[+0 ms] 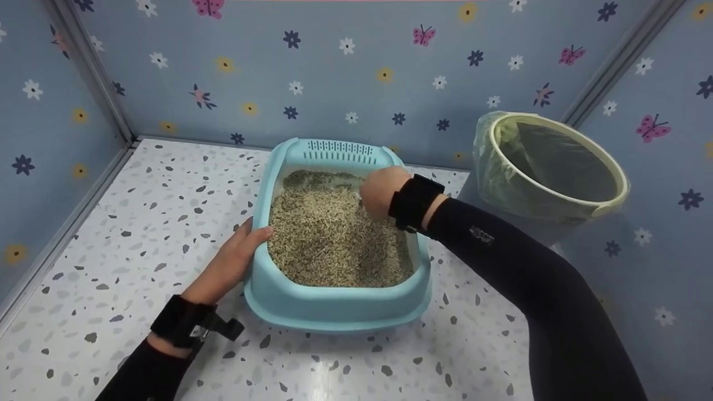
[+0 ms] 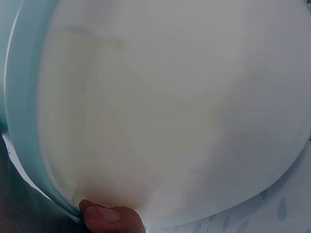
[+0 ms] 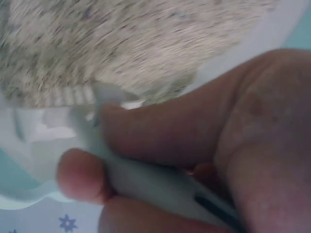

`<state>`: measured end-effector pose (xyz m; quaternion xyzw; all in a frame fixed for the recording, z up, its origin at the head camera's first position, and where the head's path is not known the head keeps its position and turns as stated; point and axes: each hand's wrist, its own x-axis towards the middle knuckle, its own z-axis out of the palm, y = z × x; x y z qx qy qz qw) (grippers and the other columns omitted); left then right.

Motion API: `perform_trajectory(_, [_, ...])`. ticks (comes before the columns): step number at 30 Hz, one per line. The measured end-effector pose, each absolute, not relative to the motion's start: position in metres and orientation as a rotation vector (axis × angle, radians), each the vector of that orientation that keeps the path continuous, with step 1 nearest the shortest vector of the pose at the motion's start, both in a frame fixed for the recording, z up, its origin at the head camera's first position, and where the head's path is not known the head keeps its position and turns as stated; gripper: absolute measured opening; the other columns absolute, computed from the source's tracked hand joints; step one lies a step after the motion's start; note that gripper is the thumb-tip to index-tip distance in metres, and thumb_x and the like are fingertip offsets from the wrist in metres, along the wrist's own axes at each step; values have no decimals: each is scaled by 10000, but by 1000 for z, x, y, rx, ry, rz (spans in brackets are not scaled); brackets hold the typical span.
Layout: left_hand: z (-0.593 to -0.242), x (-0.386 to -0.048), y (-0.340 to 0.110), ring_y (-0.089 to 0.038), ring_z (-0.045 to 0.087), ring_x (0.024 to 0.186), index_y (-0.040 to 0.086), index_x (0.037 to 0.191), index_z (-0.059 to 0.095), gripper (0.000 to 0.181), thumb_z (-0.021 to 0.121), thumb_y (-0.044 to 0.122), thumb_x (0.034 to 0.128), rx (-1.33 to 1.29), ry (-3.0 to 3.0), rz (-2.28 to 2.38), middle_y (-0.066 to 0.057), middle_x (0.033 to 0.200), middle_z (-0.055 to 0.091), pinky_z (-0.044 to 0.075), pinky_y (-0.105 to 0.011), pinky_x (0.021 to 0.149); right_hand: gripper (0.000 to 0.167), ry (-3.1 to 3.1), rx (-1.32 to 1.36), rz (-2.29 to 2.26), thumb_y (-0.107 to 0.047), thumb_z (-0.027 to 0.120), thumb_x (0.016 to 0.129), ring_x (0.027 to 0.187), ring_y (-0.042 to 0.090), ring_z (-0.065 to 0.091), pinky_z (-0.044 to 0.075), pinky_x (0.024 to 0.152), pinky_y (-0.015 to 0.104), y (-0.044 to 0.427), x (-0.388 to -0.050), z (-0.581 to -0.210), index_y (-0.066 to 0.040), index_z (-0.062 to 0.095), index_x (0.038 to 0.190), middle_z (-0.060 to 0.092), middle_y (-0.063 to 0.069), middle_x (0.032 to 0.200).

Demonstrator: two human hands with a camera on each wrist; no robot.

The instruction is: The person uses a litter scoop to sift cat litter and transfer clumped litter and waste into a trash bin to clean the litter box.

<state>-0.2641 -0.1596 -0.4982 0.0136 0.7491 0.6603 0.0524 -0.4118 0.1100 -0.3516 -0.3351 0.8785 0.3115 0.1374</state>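
Observation:
A light-blue litter box (image 1: 334,303) stands on the floor, filled with tan, grainy cat litter (image 1: 317,239). My left hand (image 1: 234,257) grips its left rim, the thumb over the edge and the fingers outside. In the left wrist view, fingertips (image 2: 112,216) show beside the box's pale underside. Over the litter, near the box's right back side, my right hand (image 1: 384,192) holds a litter scoop. The right wrist view shows the fingers wrapped round the pale scoop handle (image 3: 150,187). The slotted scoop head (image 3: 58,97) meets the litter, blurred; the head view mostly hides it.
A waste bin (image 1: 604,209) lined with a translucent bag stands right of the box, beyond the right forearm. Flower-patterned wall panels (image 1: 340,72) enclose the back and both sides. Speckled white flooring (image 1: 167,206) lies around the box.

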Motion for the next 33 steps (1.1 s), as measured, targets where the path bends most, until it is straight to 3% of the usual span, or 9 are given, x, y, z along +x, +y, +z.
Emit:
perform_trajectory(6, [-498,-264,-161,-422,481,1467,203,1814,83,863,510,548,1147,39,2296,1990,-271,1731,291,312,-590,1243,312,2424,-944,774,-29,536,964,626,154,259,298,615,356,110,-400,-323,-174,378,737,285,-30,704])
perform_trajectory(13, [-497,-265,-162,-413,532,1415,190,1813,76,850,503,519,1156,31,2288,1990,-267,1686,341,343,-569,1227,203,2526,-848,751,-64,512,916,624,154,417,389,566,360,110,-385,-287,-185,478,758,472,-17,739])
perform_trajectory(16, [-496,-265,-162,-417,568,1364,191,1813,81,856,504,534,1152,17,2293,1981,-279,1618,392,368,-555,1205,159,2558,-807,774,-125,524,947,657,157,420,388,579,359,107,-381,-277,-184,495,802,468,-14,773])
perform_trajectory(23, [-496,-265,-161,-380,359,1542,169,1810,55,869,502,519,1153,31,2284,1991,-243,1792,169,251,-577,1271,305,2530,-717,884,-112,512,944,628,140,323,324,579,358,94,-382,-269,-212,390,683,339,-44,699])
perform_trajectory(30, [-495,-263,-161,-420,476,1462,162,1811,97,882,519,549,1140,-3,2305,1974,-276,1707,287,302,-574,1251,382,2460,-714,1006,-72,543,972,629,150,291,320,570,353,88,-390,-276,-204,359,664,297,-34,701])
perform_trajectory(33, [-495,-264,-160,-416,539,1393,175,1812,98,883,514,567,1139,-2,2312,1964,-276,1634,349,339,-558,1224,383,2472,-784,968,-84,566,994,645,164,355,361,574,352,96,-392,-282,-195,395,670,359,-26,716])
